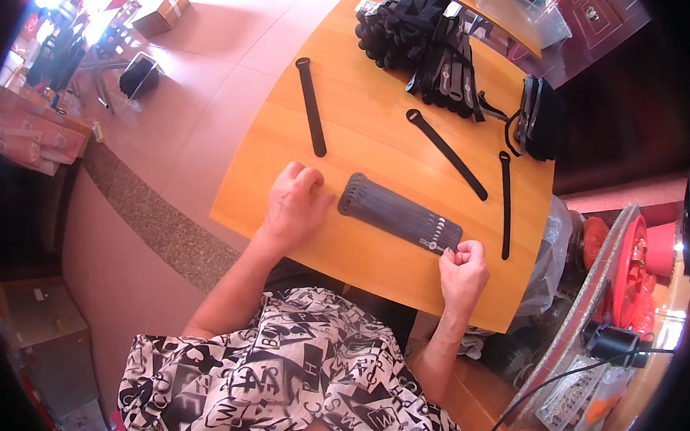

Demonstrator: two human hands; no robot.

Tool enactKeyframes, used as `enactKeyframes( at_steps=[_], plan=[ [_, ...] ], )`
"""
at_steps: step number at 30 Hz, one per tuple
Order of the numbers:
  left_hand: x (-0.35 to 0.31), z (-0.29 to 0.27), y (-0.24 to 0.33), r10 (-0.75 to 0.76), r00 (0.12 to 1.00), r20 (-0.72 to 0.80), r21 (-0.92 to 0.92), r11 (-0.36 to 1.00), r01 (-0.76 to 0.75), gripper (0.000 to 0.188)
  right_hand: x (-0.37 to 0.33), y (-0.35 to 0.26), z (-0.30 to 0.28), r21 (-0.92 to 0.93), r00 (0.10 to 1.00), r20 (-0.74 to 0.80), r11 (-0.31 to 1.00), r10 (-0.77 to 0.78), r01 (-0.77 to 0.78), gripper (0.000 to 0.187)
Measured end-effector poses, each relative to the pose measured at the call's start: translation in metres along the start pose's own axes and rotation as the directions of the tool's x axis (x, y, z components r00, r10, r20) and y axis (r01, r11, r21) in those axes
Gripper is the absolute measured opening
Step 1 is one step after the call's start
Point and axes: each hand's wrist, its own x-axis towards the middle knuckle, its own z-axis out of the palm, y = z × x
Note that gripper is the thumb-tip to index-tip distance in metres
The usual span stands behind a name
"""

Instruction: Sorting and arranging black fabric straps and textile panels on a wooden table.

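A fanned stack of dark grey cable straps (395, 210) with slotted heads lies slantwise on the wooden table in front of me. My right hand (463, 276) pinches the near right tail end of the stack, where pale printed marks show. Just left of the slotted heads, my left hand (293, 207) hovers at the table with its fingers curled in; no strap shows in it. Beyond the hands, single black straps lie apart: a strap (311, 106) at the left, another strap (448, 154) right of the middle, and a third strap (505, 205) near the right edge.
Bundled black straps (403, 29) are heaped at the table's far end, with a further tied bundle (540, 116) at the far right corner. A plastic bag (547, 263) hangs by the table's right side. A cardboard box (161, 11) stands on the floor at the far left.
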Motion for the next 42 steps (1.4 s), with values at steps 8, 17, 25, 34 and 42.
enactKeyframes(
  at_steps=[8,17,25,34,42],
  plan=[
    [-0.027,0.007,0.02,0.343,0.939,0.002,-0.135,0.931,-0.34,0.034,-0.019,-0.03,0.012,-0.19,0.84,-0.034,0.828,-0.542,0.527,0.036],
    [-0.032,0.02,0.016,0.308,0.84,0.447,0.075,0.923,-0.379,0.075,-0.027,-0.013,0.012,-0.252,0.75,0.405,0.725,-0.522,0.641,0.071],
    [-0.02,0.007,0.008,0.256,0.881,0.398,-0.369,0.924,-0.101,0.06,-0.013,0.005,-0.009,-0.317,0.816,0.296,0.754,-0.497,0.575,0.06],
    [-0.05,0.01,0.009,0.053,0.999,0.002,-0.6,0.799,-0.041,0.044,0.101,0.049,-0.026,-0.523,0.938,-0.127,0.825,-0.322,0.213,0.022],
    [-0.069,0.003,0.02,0.215,0.974,-0.073,-0.486,0.845,-0.223,0.029,0.063,0.048,-0.052,-0.514,0.95,0.025,0.811,-0.312,0.28,0.009]
  ],
)
